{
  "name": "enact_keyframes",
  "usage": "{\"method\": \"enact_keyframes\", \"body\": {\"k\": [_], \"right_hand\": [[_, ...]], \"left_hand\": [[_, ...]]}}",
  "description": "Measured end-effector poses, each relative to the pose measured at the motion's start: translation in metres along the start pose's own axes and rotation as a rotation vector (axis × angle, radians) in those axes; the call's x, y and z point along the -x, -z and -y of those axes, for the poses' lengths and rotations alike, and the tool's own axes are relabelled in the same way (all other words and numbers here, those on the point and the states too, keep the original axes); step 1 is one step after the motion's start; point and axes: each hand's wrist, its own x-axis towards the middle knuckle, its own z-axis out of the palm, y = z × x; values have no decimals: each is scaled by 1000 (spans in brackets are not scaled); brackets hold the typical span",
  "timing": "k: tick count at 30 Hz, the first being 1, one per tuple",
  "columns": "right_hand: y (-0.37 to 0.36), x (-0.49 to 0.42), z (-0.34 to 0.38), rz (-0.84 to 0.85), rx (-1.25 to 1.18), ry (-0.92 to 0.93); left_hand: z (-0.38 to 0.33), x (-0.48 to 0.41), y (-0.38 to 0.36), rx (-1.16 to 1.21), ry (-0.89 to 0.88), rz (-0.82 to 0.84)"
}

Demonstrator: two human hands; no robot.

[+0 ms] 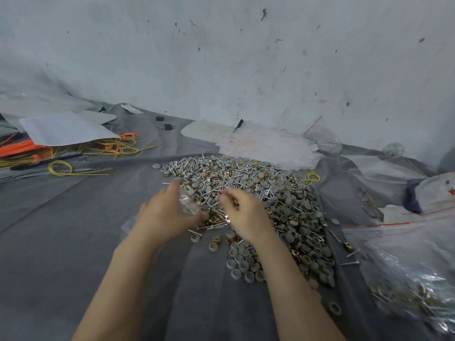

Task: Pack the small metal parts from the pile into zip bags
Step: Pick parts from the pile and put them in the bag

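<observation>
A wrinkled grey cloth (73, 230) covers the work surface and runs back to a pale, scuffed wall (221, 57). At far left a white paper sheet (66, 130) lies over a tangle of orange and yellow cords (61, 166).

The left hand (165, 212) grips a small clear zip bag (188, 203) in curled fingers at the pile's near left edge; motion blur hides what is in the bag. Just beside it, the right hand (243, 215) has its fingers curled round a brass-coloured part (235, 203) over the pile. Behind the pile lies a heap of empty clear bags (266, 143). At lower right a large clear sack (413, 279) holds screws and brass parts.

The pile (270, 193) sits mid-cloth: grey round caps, silver screws and small brass clips, all mixed together, with a few strays on the cloth at its edges.
</observation>
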Motion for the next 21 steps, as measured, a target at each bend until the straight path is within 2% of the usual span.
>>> {"method": "enact_keyframes", "body": {"k": [3,5,9,13,17,21], "right_hand": [[-32,5,0,336,346,94],[-47,6,3,395,418,94],[-36,-6,-9,129,491,-7],[-4,-2,-36,-101,383,-203],[7,1,-46,-239,281,-227],[7,4,-49,-294,258,-208]], "left_hand": [[5,-9,5,-13,128,-62],[1,-11,1,-73,165,-71],[-3,-9,-14,-151,162,-62],[1,-4,-30,-175,100,-27],[-6,0,-46,-93,-20,-65],[-8,5,-53,-40,-73,-145]]}}
